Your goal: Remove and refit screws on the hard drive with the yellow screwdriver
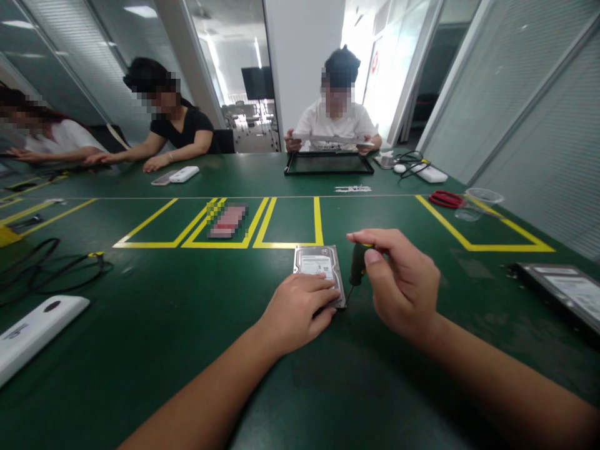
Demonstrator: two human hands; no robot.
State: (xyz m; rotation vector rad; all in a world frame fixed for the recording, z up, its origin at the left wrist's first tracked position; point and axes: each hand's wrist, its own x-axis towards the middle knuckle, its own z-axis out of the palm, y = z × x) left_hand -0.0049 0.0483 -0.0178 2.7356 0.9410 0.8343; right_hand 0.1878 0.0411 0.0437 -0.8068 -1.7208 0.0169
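A silver hard drive [317, 261] with a white label lies flat on the green table [187, 325] in front of me. My left hand [296, 309] rests on its near end, fingers pressed down on it. My right hand [398, 281] is closed around a small black-handled screwdriver [357, 265], held upright with its tip at the drive's near right corner.
Yellow tape boxes [262, 231] mark the table beyond the drive. A second drive [569, 294] lies at the right edge. A white device [32, 331] and black cables [51, 265] sit at left. Three other people sit at the far side; one holds a screen frame [328, 164].
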